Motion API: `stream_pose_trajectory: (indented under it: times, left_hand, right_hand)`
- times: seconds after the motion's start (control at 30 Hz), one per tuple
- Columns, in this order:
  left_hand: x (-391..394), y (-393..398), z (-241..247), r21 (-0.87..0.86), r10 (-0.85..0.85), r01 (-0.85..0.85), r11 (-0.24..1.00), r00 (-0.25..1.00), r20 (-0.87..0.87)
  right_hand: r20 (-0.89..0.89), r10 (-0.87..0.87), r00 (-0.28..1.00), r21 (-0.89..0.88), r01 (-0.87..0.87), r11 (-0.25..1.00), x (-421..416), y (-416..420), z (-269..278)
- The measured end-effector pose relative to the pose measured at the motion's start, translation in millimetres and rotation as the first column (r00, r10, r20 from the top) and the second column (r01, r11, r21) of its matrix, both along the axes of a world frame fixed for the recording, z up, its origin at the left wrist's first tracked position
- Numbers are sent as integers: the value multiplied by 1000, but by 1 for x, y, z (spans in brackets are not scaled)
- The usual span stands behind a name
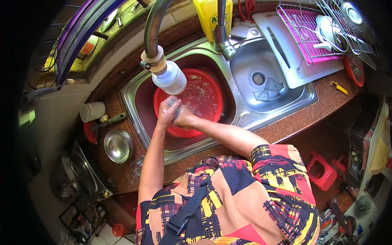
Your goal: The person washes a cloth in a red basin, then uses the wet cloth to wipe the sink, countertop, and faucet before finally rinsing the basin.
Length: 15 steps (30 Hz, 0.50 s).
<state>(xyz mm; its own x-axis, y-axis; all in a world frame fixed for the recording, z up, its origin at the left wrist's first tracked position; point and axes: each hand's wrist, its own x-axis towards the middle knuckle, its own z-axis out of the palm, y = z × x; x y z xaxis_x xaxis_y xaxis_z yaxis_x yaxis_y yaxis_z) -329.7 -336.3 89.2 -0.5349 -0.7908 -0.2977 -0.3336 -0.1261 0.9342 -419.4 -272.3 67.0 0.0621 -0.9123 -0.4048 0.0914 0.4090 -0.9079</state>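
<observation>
Both of my hands meet under the white faucet filter [170,78], over the near left edge of a red plastic basin [218,92]. The basin stands in the left bowl of a steel double sink [245,121] and holds water with pale bits floating in it. My left hand [167,112] and my right hand [183,115] are pressed together, wet, with a small greyish thing between them. Part of it shows between the fingers; what it is I cannot tell. A grey mesh cloth [269,92] lies near the drain in the right bowl.
Right of the sink are a white cutting board [294,73], a wire dish rack [306,36] and a yellow peeler [339,88]. A yellow detergent jug [206,18] stands behind. On the left are a metal bowl [118,146], glasses [136,167], a white cup [92,111] and a stove [88,174].
</observation>
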Motion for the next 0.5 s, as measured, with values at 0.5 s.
stream_pose_trajectory:
  times: [0.5]
  left_hand:
    - [48,-10,-1,569,178,65,820,915,-362]
  right_hand:
    - [385,-43,922,398,-124,909,5,12,21]
